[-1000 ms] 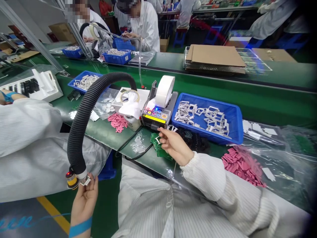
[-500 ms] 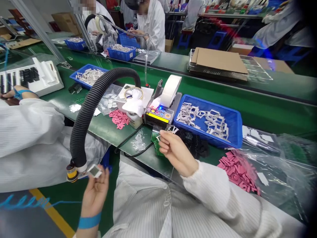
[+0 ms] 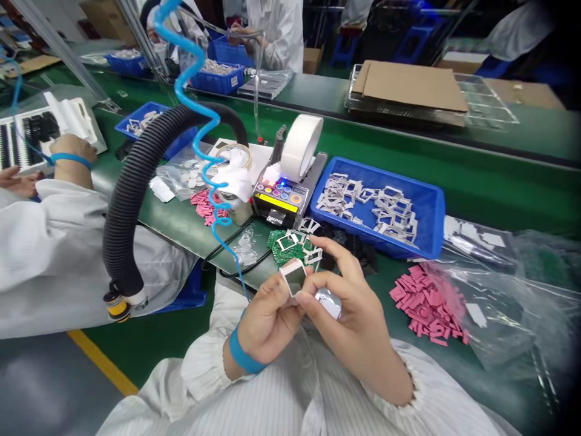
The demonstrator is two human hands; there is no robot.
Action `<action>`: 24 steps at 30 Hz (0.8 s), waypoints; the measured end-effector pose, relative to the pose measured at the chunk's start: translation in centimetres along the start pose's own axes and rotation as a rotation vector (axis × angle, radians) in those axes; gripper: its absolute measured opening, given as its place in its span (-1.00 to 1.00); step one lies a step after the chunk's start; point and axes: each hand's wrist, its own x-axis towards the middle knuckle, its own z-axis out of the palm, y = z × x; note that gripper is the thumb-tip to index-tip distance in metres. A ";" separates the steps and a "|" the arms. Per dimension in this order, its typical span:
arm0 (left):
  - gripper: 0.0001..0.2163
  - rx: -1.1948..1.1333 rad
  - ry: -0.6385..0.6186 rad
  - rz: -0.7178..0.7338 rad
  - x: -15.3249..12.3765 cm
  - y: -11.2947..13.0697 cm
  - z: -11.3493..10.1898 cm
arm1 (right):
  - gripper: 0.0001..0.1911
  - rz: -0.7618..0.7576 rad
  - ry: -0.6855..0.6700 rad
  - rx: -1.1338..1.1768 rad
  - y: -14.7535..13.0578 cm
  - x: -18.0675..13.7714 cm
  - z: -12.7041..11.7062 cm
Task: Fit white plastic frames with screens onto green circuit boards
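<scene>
Head view: a cluttered green bench (image 3: 177, 235) crosses the room, a blue bin (image 3: 430, 212) at right, a white-coated co-worker (image 3: 57, 248) at left. Near the middle, the frame (image 3: 294, 280) is tilted between my hands, left hand (image 3: 267, 324) pinching its left edge, right hand (image 3: 351, 306) fingertips gripping its right. It's white around a grey pane.

White pinstriped coat (image 3: 272, 399), gathered cuffs (image 3: 405, 378), blue wristband (image 3: 243, 353)

Beyond my panel (image 3: 294, 277), the bench (image 3: 181, 237) holds boards (image 3: 276, 242), a dispenser (image 3: 288, 195) behind them and, right of it, a bin (image 3: 434, 218) of frames (image 3: 394, 212).
</scene>
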 end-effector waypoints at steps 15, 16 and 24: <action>-0.74 0.042 0.071 0.029 0.0 -0.7 0.4 | -0.86 0.029 0.131 -0.151 0.8 0.6 -0.2; -0.74 0.046 0.083 0.031 0.0 -0.7 0.2 | -0.86 0.018 0.138 -0.173 0.8 0.5 -0.1; -0.80 0.092 0.106 -0.090 0.1 0.0 -2.4 | -0.55 -0.422 -0.062 -0.592 2.7 -1.1 1.0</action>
